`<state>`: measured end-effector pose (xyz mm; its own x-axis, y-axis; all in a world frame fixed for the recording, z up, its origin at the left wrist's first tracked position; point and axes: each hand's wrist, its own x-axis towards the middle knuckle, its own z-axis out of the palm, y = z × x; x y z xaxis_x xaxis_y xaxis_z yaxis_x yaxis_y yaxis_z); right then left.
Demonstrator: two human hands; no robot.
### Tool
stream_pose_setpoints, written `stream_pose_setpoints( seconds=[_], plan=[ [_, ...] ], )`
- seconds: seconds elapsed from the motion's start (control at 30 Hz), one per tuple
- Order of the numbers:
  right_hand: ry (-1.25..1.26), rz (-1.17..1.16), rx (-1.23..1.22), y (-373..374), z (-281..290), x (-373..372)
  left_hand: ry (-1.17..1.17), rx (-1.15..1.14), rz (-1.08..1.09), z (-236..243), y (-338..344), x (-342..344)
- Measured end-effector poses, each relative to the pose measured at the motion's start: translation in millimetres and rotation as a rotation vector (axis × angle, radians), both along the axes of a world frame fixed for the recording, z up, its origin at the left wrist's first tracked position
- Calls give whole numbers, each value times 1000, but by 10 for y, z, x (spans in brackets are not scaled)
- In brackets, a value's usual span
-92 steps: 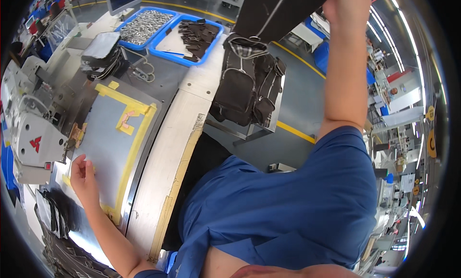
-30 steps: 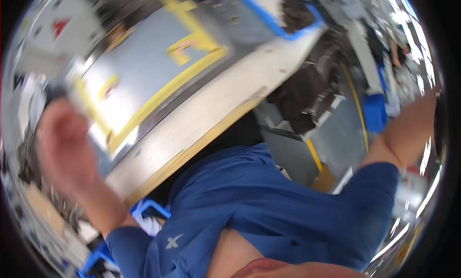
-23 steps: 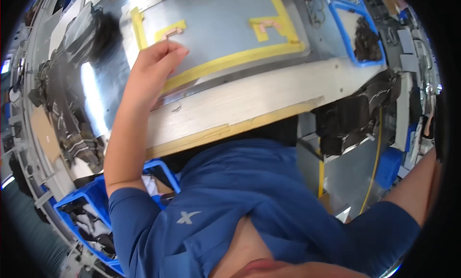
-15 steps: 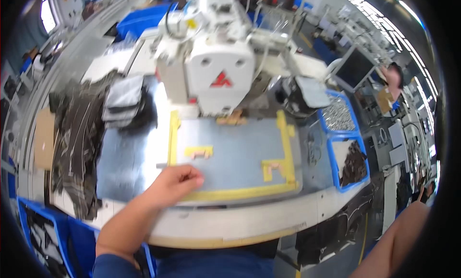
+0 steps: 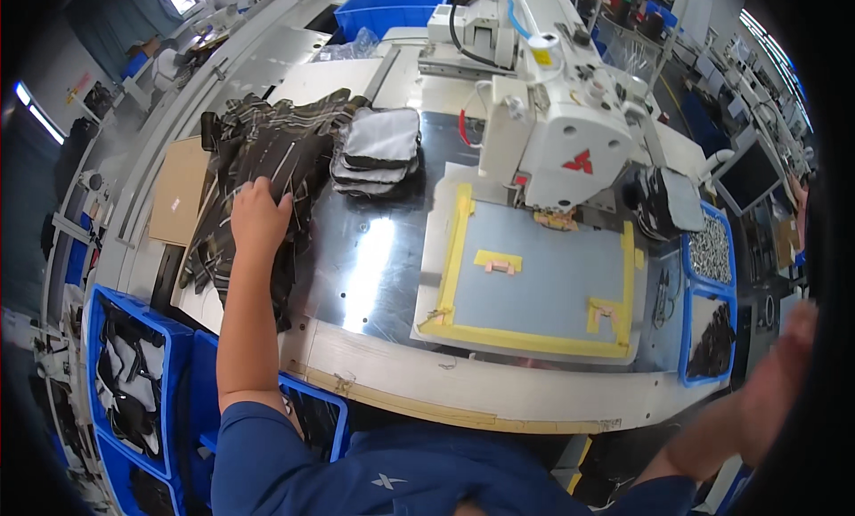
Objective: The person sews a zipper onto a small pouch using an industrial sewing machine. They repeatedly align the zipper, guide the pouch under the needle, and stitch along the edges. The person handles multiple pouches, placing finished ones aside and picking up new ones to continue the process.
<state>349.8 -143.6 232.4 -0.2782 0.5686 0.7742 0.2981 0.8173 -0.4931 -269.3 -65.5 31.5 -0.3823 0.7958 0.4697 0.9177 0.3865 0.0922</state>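
My left hand (image 5: 261,215) reaches over a heap of dark plaid cloth pieces (image 5: 280,151) at the left of the table and touches it or hovers just above. Its fingers bend down and the thumb stands apart; no cloth shows gripped between them. My right hand (image 5: 784,373) is raised at the far right edge, smeared by motion, near the blue trays, its fingers unclear. A stack of grey-white and black fabric pieces (image 5: 381,142) lies right of the heap. In front of the sewing machine (image 5: 579,151) lies a clear plate edged with yellow tape (image 5: 543,293).
Blue trays on the right hold small metal parts (image 5: 710,249) and dark scraps (image 5: 715,338). Scissors (image 5: 662,298) lie beside them. More fabric pieces (image 5: 668,200) rest by the machine head. A cardboard piece (image 5: 178,191) stands left; blue bins (image 5: 134,373) stand below the table's left side.
The view has turned left. My left hand has moved from the taped plate's near left corner to the plaid cloth. My right hand has come into view at the right edge.
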Motion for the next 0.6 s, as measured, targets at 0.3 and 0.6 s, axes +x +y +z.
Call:
stream_pose_setpoints(
  seconds=[0.3,0.6],
  plan=[
    [498,161,-747,294,-1638,-454,-93,-81,-75,-51,-61,-111],
    [414,314,-956,279,-1974,-729,-16,-172,-72,-104,3,-303]
  ],
)
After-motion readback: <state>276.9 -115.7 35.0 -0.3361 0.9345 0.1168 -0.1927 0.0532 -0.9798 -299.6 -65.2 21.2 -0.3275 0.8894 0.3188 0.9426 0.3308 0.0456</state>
